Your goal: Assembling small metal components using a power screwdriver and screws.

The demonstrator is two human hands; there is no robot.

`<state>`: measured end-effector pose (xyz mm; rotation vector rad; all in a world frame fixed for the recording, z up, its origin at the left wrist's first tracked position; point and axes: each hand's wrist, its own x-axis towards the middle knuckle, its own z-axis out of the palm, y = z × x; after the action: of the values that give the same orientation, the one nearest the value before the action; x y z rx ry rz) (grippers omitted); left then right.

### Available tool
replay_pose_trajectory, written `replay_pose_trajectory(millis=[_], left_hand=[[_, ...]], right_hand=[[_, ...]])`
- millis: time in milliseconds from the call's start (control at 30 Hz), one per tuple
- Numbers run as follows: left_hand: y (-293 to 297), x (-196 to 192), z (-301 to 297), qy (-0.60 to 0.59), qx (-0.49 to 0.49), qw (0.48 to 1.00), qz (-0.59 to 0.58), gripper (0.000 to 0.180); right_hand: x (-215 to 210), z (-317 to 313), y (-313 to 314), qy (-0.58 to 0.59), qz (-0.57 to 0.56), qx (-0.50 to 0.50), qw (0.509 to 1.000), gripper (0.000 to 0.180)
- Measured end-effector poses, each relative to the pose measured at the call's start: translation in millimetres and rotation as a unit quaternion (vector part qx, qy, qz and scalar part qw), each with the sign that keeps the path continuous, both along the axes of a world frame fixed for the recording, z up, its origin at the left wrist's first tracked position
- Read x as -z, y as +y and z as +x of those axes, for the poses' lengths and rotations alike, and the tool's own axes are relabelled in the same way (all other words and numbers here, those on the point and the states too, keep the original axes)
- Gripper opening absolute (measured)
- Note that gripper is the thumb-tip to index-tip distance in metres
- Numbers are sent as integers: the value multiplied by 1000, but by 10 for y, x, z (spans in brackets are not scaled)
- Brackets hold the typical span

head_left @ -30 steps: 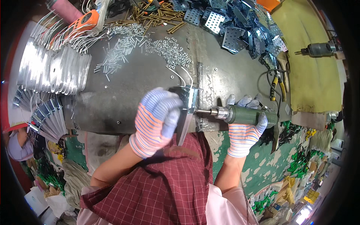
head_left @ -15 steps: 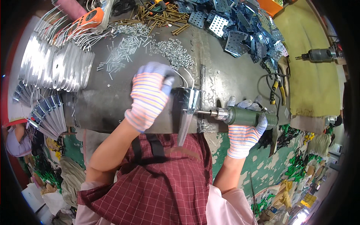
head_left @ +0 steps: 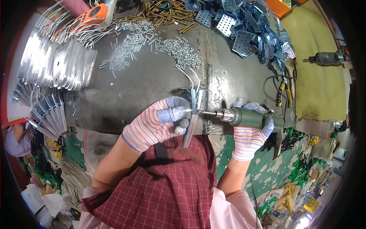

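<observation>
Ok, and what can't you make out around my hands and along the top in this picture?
All in the head view:
- Anything the left hand pinches by the bracket: covered by the hand's own fingers, or too small.
- Part of the right hand: behind the green tool.
- Whether the bit touches the bracket: too small.
- The pink roll's far end: cut off by the top edge.

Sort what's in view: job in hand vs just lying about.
Job: green power driver in right hand; wired metal strip at left hand; loose screws and nuts, likely.
Lying about, apparently: grey power tool, yellow-handled pliers, orange-cased device.
</observation>
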<state>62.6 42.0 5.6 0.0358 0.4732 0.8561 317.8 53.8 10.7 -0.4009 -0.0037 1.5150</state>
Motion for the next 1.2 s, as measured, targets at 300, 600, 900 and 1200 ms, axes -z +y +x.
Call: replay_pose_trajectory(millis=[300,600,900,1200], left_hand=[[28,-58,6,35,8,999,22,19],[-42,-228,146,276,-42,955,104,11],[-90,-310,185,344,-39,924,161,14],[37,-32,201,685,-118,418,585,14]], right_hand=[[-22,-43,17,29,16,-2,999,26],[-32,-34,-2,35,14,5,999,32],[6,-9,-3,11,10,-1,1000,44],[-20,-6,-19,5,2,4,1000,47]])
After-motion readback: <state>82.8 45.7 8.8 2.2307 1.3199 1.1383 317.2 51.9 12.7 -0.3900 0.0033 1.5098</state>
